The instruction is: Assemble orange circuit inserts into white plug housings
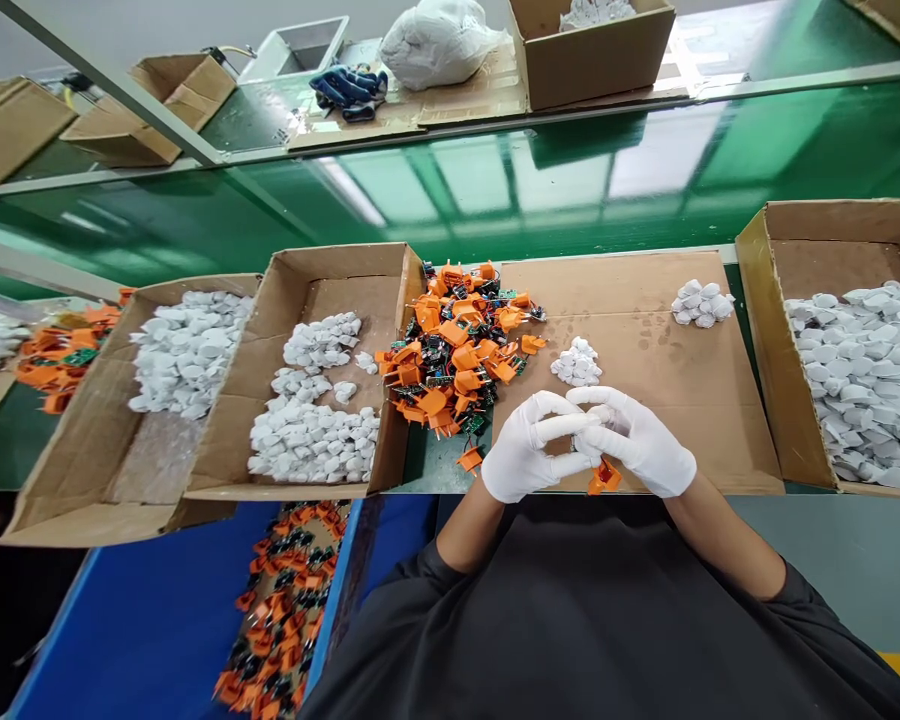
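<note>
My left hand [532,447] and my right hand [641,440], both in white gloves, meet over the near part of a cardboard sheet [645,370]. The fingers of both hands are bent and pinched together around something small, which they mostly hide. Just below the fingertips shows an orange plug housing [604,477]; whether it hangs from the hands or lies on the sheet, I cannot tell. Right beyond my fingers sits a small heap of white plastic pieces [577,362]. To the left is a large pile of orange plug housings with circuit boards and black parts [457,345].
Cardboard boxes of white pieces stand at left [394,400], farther left [142,510] and right [757,260]. Another small white heap [703,303] lies at the sheet's far right. A blue bin [157,610] with orange parts is below left. A shelf [270,150] runs across the back.
</note>
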A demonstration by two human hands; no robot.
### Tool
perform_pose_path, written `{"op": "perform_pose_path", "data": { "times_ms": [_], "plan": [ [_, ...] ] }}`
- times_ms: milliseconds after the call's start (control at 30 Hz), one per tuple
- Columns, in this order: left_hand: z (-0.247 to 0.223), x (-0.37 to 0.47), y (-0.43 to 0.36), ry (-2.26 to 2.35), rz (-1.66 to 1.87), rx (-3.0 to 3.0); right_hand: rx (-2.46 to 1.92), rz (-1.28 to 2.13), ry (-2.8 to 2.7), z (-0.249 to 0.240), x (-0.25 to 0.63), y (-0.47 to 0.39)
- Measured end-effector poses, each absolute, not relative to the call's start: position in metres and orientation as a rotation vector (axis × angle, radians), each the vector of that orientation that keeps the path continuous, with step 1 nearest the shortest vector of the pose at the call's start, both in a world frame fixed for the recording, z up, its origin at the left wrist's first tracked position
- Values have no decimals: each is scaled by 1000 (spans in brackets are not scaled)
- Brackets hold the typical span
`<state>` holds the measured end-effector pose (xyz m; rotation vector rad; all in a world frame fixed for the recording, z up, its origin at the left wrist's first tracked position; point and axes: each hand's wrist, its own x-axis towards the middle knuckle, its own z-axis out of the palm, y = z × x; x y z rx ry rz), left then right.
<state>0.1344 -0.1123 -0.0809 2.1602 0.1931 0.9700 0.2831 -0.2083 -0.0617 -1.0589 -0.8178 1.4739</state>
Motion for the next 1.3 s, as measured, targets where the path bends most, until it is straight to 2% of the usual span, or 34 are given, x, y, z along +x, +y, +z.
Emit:
{"op": "perform_pose_path", "data": {
  "times_ms": [200, 567, 833, 1300],
  "plan": [
    [-84, 136, -112, 261, 922, 2134, -1075, 1466, -746, -61, 283, -207],
    [-91, 134, -108, 280, 1054, 2177, -1046, 1488, -825, -62, 286, -209],
    [-100, 135, -113, 244, 1175, 1733, -919, 1383, -850, -55, 276, -212],
    [-100, 139, -118, 166, 1225, 1787, -912, 1380, -864, -51, 265, -210]
  ]
}}
